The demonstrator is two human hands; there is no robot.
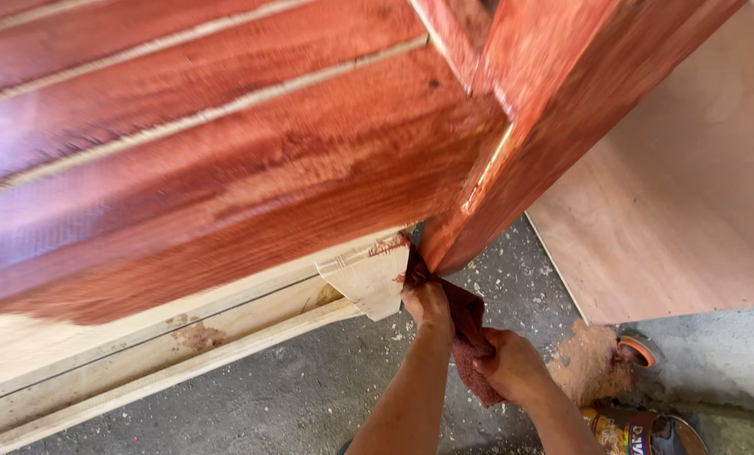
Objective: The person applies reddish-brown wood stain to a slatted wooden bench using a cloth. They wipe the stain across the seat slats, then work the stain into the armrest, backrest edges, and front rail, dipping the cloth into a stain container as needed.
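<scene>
We log two hands, both curled tight around one dark red rag (468,333). The left hand (425,300) is clenched on the rag's upper end and presses it against the bottom corner of the stained wooden piece (225,160), just where a pale wedge-shaped offcut (368,276) meets the red leg. The right hand (512,364) is fisted around the rag's lower end, nearer the floor. The rag stretches between the two fists, limp and saturated. The wooden piece shows four glossy red-brown planks with pale seams between them; the unstained lower rails (141,371) stay raw and yellowish. One flat plywood sheet (689,194) leans at right, smooth and pinkish. The grey concrete floor (310,404) is flecked with sawdust. One tin can (634,430) sits by the right forearm, and one orange lid (638,350) just beyond it
</scene>
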